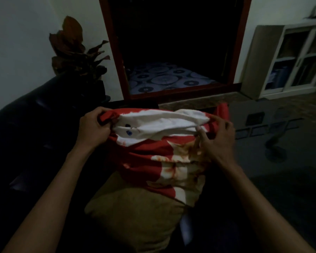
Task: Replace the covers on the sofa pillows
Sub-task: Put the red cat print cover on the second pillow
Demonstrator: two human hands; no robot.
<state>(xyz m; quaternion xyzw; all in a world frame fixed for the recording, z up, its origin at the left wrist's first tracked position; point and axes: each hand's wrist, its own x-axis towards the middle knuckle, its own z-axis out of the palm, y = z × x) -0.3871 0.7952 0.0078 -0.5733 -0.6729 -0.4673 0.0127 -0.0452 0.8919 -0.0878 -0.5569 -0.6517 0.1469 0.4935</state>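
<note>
A red pillow cover (150,152) printed with white and orange cats is bunched over the far end of a tan pillow (133,212), whose near half is bare. My left hand (94,125) grips the cover's red top-left corner in a fist. My right hand (215,136) pinches the cover's top-right edge, fingers curled into the fabric. The pillow lies in front of me, between my forearms.
A dark sofa (35,115) runs along the left. A potted plant (77,52) stands behind it. Straight ahead is a dark doorway (173,42) with a patterned mattress inside. A white cabinet (290,59) stands at the right, on a dark floor.
</note>
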